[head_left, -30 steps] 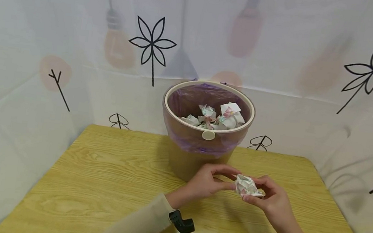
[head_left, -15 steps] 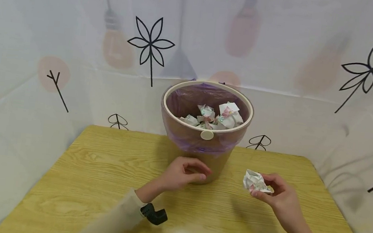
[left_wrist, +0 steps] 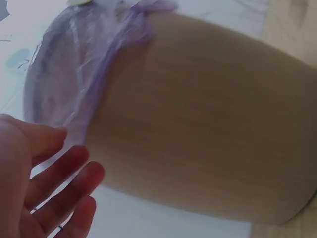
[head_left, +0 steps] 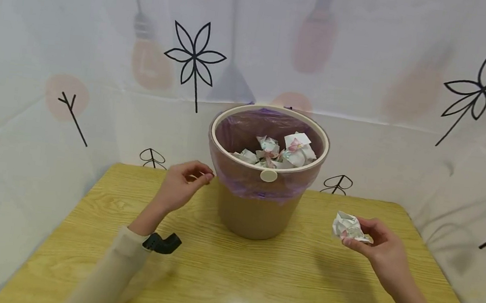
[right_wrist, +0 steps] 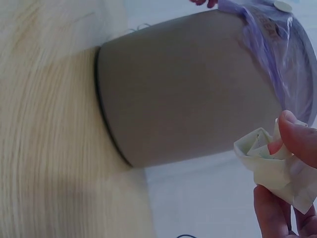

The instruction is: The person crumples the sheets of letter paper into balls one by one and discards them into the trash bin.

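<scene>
My right hand (head_left: 385,253) pinches a crumpled ball of paper (head_left: 348,227) between thumb and fingers, above the table to the right of the trash can (head_left: 258,215). In the right wrist view the crumpled paper (right_wrist: 277,168) looks creased and whitish. My left hand (head_left: 179,184) holds nothing. Its fingers are loosely bent beside the can's left side, near the purple bag's edge; in the left wrist view the fingertips (left_wrist: 89,173) overlap the can, and I cannot tell if they touch it. Several crumpled papers (head_left: 298,150) with pink and green print lie inside the can.
A thin purple bag (head_left: 256,190) lines the can and hangs over its outside, under a cream rim ring (head_left: 325,150). The can stands on a wood-grain table (head_left: 133,268). Behind and at both sides hangs a white printed cloth (head_left: 264,35).
My left hand has moved away from the paper, leftward and up to the can's left side. My right hand, still pinching the paper, has moved right and slightly up.
</scene>
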Available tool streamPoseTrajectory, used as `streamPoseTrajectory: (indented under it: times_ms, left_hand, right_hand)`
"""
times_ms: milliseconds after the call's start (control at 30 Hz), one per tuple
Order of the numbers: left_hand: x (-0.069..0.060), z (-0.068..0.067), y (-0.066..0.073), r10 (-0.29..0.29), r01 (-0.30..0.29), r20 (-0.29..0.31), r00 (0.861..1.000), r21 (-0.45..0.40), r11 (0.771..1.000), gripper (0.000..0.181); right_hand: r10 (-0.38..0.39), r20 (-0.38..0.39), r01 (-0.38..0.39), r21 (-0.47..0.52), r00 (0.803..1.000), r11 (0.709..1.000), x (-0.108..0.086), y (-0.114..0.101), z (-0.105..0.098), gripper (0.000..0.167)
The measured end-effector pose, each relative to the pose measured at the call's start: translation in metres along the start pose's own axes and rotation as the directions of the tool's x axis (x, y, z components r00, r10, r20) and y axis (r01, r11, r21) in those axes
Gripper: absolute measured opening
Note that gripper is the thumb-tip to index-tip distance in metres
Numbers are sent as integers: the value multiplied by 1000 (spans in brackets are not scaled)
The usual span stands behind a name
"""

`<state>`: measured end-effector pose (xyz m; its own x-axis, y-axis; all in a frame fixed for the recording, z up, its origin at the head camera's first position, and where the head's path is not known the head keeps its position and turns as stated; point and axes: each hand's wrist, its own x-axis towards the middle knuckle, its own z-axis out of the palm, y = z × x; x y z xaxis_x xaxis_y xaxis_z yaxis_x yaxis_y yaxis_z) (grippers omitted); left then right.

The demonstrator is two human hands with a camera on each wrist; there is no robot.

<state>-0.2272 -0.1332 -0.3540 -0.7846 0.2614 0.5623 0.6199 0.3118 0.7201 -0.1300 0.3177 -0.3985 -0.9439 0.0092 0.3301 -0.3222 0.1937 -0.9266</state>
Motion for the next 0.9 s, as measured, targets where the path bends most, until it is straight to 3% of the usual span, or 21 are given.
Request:
streamPoseTrajectory:
  times_ms: [133, 267, 433, 700, 900]
  left_hand:
    - [12, -18, 6, 49, -47, -139, 989, 17, 999, 13]
    - [23, -27, 26, 104, -97, -193, 976, 45, 994, 19]
    - [33, -28, 58, 172, -163, -162, 972, 63, 985, 23]
    - [47, -24, 61, 232, -227, -110, 966, 59, 972, 15]
    - [56, -18, 55, 253, -253, -113, 961, 19, 967, 9]
  right_hand:
    - [12, -14, -13, -20, 1000, 1000, 5, -1, -6, 41]
    - [5, -21, -6, -52, 1000, 999, 9, -1, -10, 41]
    - [-15, -23, 13, -81, 1000, 997, 15, -3, -14, 41]
    - [-2, -28, -3, -173, 1000, 985, 23, -6, -18, 40]
    - [-39, -15, 35, -171, 999, 985, 29, -11, -19, 40]
